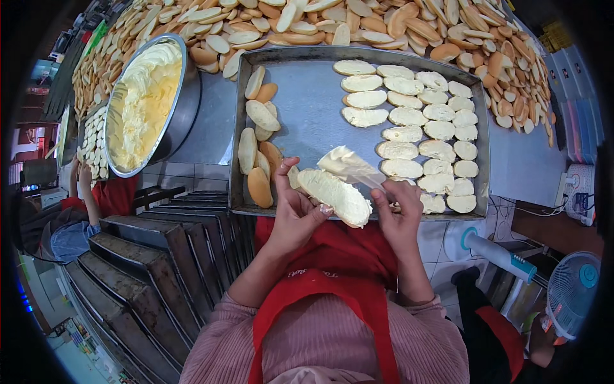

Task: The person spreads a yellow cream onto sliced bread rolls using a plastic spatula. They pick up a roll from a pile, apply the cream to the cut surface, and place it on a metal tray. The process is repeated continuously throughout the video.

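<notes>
My left hand (300,216) grips an oval bread slice (336,197) whose upper face is coated with pale cream. In my right hand (400,206) is a spatula (352,168), its blade loaded with cream and held just over the slice. Both hands are above the near edge of a metal baking tray (360,54). Rows of cream-coated slices (403,168) fill the tray's right part, while uncoated slices (261,115) lie loosely along its left side. A steel bowl of pale yellow cream (144,110) stands tilted to the left of the tray.
A large heap of bread slices (297,29) spreads behind the tray and down both sides. Stacked metal trays (144,259) stand at lower left. Another person's arms (86,185) reach to a second filled tray at far left. A fan (573,293) and another person's legs are at lower right.
</notes>
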Motion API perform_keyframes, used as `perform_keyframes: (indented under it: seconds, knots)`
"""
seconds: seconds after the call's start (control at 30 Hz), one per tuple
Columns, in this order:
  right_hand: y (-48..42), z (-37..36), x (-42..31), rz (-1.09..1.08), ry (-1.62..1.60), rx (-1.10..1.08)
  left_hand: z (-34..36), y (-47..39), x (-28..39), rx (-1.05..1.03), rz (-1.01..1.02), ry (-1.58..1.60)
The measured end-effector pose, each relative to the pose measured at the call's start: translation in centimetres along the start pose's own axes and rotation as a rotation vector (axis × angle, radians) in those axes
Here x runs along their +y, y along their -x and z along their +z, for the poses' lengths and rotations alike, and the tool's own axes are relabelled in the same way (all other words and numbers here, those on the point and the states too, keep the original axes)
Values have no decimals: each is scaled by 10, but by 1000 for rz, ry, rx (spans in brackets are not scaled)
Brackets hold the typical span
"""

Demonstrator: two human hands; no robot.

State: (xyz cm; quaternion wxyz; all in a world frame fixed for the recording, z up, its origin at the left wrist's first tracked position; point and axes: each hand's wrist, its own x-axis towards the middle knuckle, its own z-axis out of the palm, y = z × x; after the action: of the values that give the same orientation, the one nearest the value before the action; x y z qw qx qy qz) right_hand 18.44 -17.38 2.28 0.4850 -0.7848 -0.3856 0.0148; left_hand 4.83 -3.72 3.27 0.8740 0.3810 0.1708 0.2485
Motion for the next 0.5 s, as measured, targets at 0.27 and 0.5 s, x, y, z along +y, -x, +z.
perform_keyframes:
  seconds: [0.27, 0.5]
  knots:
    - [11, -13, 11, -55, -23, 23, -2, -1, 3, 64, -126, 201]
    - [32, -25, 7, -19, -141, 83, 6, -12, 0, 191, -67, 203]
